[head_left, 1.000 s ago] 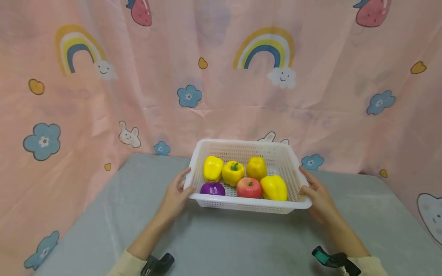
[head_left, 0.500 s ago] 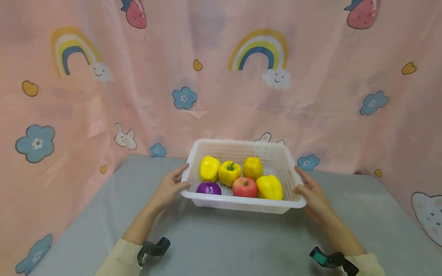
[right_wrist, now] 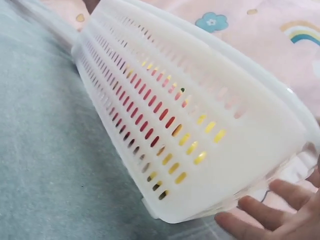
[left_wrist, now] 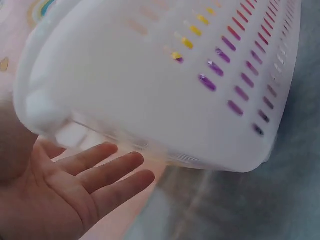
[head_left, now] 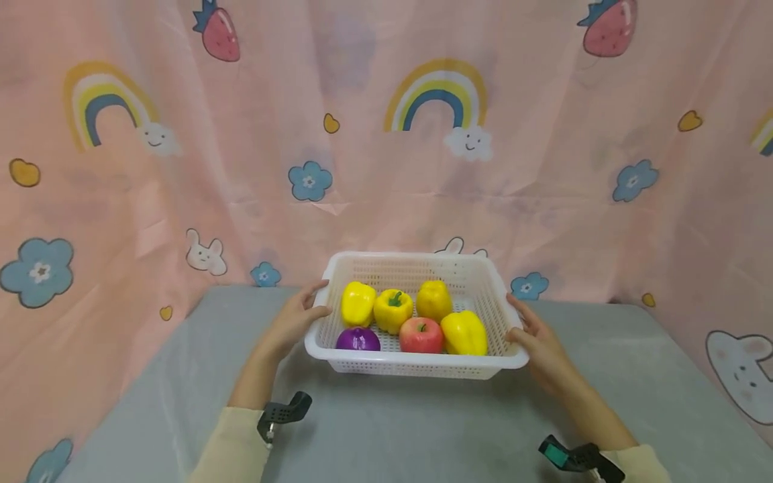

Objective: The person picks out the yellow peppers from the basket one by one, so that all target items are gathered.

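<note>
White basket [head_left: 417,367]: on or just above the grey table [head_left: 392,436], we cannot tell which.
Basket's front row: round purple item [head_left: 358,339], red apple [head_left: 421,335], yellow pepper [head_left: 464,333].
Basket's ends: pinched by left hand [head_left: 292,322] and right hand [head_left: 542,345].
Basket's back row: three more yellow peppers [head_left: 393,312].
Beyond basket: pink curtain [head_left: 386,215].

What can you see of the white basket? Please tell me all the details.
The white basket looks plastic: rectangular, with a smooth rim, slotted walls and a perforated bottom. Its opening faces up; inside are four yellow peppers, a red apple and a round purple item. The left hand and right hand hold its short ends. Whether its bottom touches the grey table is unclear.
</note>
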`<state>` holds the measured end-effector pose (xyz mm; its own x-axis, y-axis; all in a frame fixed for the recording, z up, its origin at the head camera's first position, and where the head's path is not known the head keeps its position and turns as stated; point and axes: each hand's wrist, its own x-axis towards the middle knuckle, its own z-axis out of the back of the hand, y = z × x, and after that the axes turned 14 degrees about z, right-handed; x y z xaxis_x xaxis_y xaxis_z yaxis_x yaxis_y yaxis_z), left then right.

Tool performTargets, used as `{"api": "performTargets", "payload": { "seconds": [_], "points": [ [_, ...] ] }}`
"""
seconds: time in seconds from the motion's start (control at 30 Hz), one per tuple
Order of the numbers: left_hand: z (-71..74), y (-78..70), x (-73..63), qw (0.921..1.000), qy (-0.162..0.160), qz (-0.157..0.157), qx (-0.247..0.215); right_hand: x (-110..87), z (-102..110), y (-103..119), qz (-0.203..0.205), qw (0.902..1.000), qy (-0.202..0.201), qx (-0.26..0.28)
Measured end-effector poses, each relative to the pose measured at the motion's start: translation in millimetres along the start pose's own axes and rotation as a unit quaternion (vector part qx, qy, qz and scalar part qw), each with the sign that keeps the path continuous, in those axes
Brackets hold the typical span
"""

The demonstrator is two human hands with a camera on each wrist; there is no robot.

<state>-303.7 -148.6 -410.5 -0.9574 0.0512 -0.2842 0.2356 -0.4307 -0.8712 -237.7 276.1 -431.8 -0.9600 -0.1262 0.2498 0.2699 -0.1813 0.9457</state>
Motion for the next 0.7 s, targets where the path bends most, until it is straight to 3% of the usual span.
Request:
{"api": "performTargets", "payload": {
  "seconds": [0.13,0.23,0.43,0.57,0.7],
  "points": [
    [-4.4,8.7,3.8,0.9990,0.003,0.012,-0.044,-2.1,-0.9,7.3,-0.004,0.9938,-0.005,-0.111],
    [-5.0,8.7,5.3,0.9983,0.003,0.009,-0.057,0.0,0.9,17.8,0.019,0.9844,-0.005,-0.175],
    [-3.4,4.7,4.2,0.9977,0.013,0.005,-0.066,10.1,-2.6,46.9,0.084,0.9730,0.008,-0.215],
    [-3.8,5.5,5.0,0.9976,0.011,0.007,-0.068,21.9,-13.1,62.7,0.087,0.9665,0.033,-0.239],
    [-3.8,5.6,4.7,0.9973,0.012,0.008,-0.071,34.7,-20.8,68.8,0.077,0.9624,0.085,-0.246]
  ]
}}
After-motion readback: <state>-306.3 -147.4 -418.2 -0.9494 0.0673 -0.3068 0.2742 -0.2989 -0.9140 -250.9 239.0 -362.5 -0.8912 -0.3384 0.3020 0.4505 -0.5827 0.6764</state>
